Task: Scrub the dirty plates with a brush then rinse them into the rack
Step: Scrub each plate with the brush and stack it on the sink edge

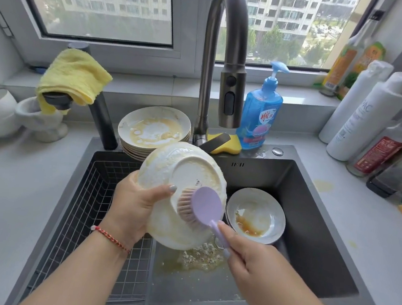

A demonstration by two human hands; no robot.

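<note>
Left hand [131, 206]: grips soapy white ceramic plate [180, 195], underside up, over dark sink [313, 215]. Right hand [246, 255]: grips lilac plastic brush [203, 207], bristles touching plate. Wire rack [92, 215]: left compartment.

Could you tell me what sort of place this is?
Most likely a home kitchen, at the sink under a window: a tall tap, a stack of dirty plates and a bottle of dish soap.
</note>
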